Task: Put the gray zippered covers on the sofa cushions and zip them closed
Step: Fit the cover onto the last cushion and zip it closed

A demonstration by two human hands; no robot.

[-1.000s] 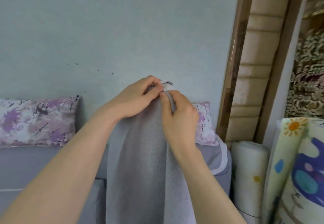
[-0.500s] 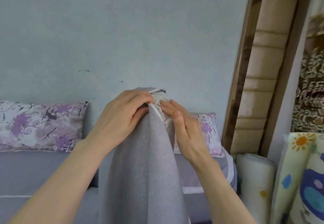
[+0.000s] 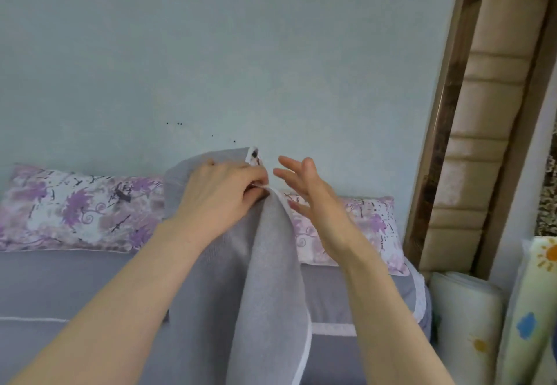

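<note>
Ahead of me was a pale blue wall, marked with a few small dark specks. To my right a brown wooden frame ran up beside it, with a beige padded panel just behind. Lower down, a rolled white mat stood beside a play mat printed with a sun and a blue shape.

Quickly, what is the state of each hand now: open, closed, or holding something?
Left hand: closed, gripping the top edge of the gray cover.
Right hand: open, fingers spread, holding nothing.
</note>
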